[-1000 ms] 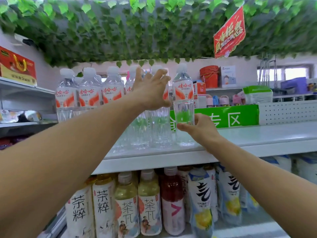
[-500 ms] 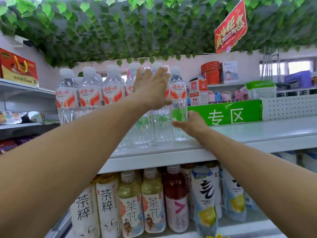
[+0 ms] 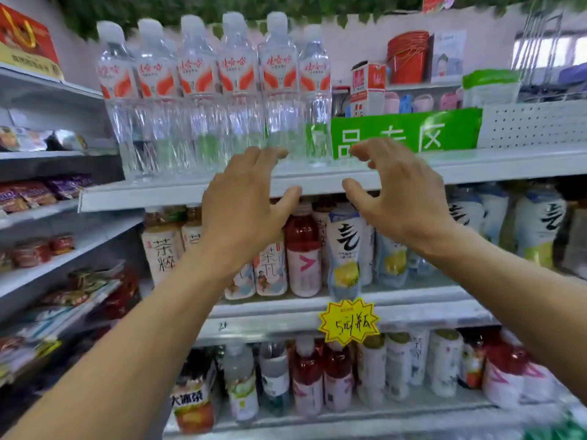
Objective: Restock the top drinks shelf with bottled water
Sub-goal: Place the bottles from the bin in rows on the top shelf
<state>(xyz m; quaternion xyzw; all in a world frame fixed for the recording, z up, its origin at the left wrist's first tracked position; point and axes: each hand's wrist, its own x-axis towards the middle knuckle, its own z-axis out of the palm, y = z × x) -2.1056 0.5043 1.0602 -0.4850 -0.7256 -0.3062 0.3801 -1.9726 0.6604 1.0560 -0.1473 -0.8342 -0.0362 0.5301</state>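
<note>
The bottled water (image 3: 216,90) stood in a tight row on the left part of the top shelf (image 3: 476,166), its rightmost bottle just beside a green sign (image 3: 406,131). The left hand (image 3: 244,211) and right hand (image 3: 403,198) hovered before the shelf's front edge, empty, fingers (image 3: 270,154) spread and loosely curled, partly hiding the tea bottles (image 3: 273,265) below. A yellow price tag (image 3: 348,322) hung lower down.
</note>
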